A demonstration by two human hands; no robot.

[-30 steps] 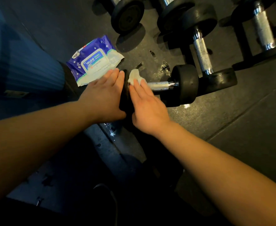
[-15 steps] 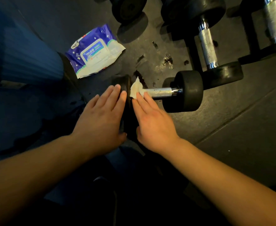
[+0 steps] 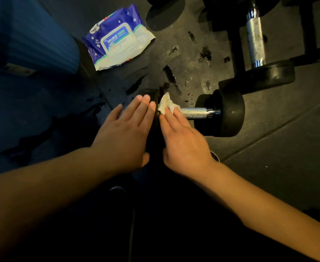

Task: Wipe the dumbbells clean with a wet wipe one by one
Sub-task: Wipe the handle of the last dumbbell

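Note:
A black dumbbell (image 3: pixel 225 114) with a chrome handle lies on the dark floor in the middle of the view. Its near left weight is mostly hidden between my hands. My left hand (image 3: pixel 125 135) lies flat against the outer face of that weight, fingers straight. My right hand (image 3: pixel 181 142) presses a crumpled white wet wipe (image 3: pixel 165 104) against the weight's inner face where the handle meets it. The right weight and most of the handle stay uncovered.
A blue and white wet wipe pack (image 3: pixel 117 38) lies on the floor at the upper left. Another dumbbell (image 3: pixel 255 44) lies at the upper right, more weights above. A blue ribbed object (image 3: pixel 23 35) fills the left. Wet dark spots (image 3: pixel 205 53) mark the floor.
Both hands and the dumbbell have shifted toward me and lower in view. My right fingers slid on the weight with the wipe; the camera tilted so the pack sits higher.

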